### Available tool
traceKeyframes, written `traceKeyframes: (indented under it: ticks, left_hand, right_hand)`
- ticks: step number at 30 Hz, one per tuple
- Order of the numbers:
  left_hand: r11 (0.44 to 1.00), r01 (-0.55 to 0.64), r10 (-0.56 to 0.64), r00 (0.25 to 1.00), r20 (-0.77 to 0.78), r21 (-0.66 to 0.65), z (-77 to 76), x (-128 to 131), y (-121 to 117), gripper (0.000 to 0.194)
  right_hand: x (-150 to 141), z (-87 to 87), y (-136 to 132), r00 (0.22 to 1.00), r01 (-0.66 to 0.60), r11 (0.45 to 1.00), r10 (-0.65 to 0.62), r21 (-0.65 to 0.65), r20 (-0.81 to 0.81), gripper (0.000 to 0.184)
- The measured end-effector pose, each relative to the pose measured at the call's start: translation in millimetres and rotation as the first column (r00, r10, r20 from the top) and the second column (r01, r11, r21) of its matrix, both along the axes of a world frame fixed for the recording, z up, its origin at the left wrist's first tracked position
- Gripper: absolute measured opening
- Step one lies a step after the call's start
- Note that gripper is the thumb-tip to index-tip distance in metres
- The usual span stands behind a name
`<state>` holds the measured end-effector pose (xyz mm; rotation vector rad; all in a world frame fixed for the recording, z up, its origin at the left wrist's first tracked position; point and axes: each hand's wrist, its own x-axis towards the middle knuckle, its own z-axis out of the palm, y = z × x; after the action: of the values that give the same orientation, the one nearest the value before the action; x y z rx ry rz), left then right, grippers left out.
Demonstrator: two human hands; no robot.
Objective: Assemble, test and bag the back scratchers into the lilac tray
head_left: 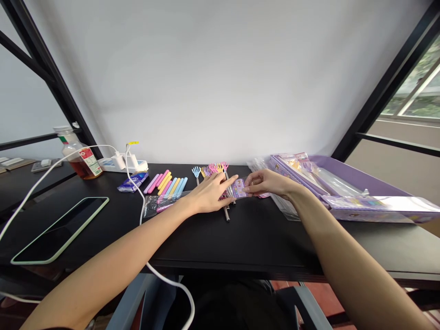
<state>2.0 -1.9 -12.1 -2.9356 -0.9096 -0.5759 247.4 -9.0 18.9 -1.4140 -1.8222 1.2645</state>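
A narrow clear plastic bag point(150, 206) lies across the desk, with a pink handle in its left end and a purple printed card point(239, 188) at its right end. My left hand point(208, 192) rests over the bag's middle, thumb and fingers apart. At the card's right edge, my right hand point(257, 182) pinches the bag between thumb and fingers. Behind my left hand are several back scratchers with small hand-shaped heads point(217, 168) in pink, yellow and blue; their metal rods point(227, 214) show partly below it. Several pastel handles point(165, 182) lie to the left.
An open purple box point(347, 174) with plastic-wrapped items stands at right, clear wrapping point(283, 206) beside it. To the left are a phone point(62, 229), a blue packet point(133, 182), a power strip point(108, 164) and a bottle point(80, 158). A white cable point(142, 201) crosses the desk's front edge.
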Motion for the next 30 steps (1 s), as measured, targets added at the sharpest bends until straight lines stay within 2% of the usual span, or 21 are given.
traceKeyframes:
  ticks: [6, 13, 21, 25, 28, 30]
  left_hand:
    - [1.000, 0.011, -0.011, 1.000, 0.013, 0.003, -0.1, -0.7, -0.5, 0.070]
    - [1.000, 0.013, -0.013, 1.000, 0.007, 0.019, 0.4, -0.9, -0.6, 0.071]
    - [1.000, -0.016, 0.016, 1.000, -0.008, 0.017, 1.9, 0.8, 0.6, 0.077]
    - [0.998, -0.054, 0.054, 0.998, 0.025, -0.019, 14.2, -6.3, 0.0, 0.077]
    - [0.995, -0.044, 0.043, 0.999, -0.012, -0.088, 30.8, -21.6, 2.0, 0.056]
    - [0.985, -0.050, 0.035, 0.995, -0.088, -0.167, 41.2, -33.8, 5.9, 0.045]
  right_hand:
    - [-0.3, -0.5, -1.7, 0.999, 0.016, 0.998, -0.019, -0.053, -0.050, 0.039]
    - [-3.7, -1.1, -2.7, 0.990, 0.034, 0.998, -0.040, -0.044, -0.137, 0.038]
    - [-2.3, -2.4, 0.8, 0.997, 0.018, 1.000, -0.018, 0.011, -0.070, 0.036]
    - [-1.9, 3.0, -3.1, 0.996, 0.049, 0.999, -0.048, 0.011, -0.077, 0.037]
    - [-0.5, 4.5, -4.0, 0.993, 0.073, 0.997, -0.072, 0.014, -0.093, 0.038]
    - [0.1, 3.9, -3.5, 0.991, 0.088, 0.995, -0.083, 0.042, -0.108, 0.038]
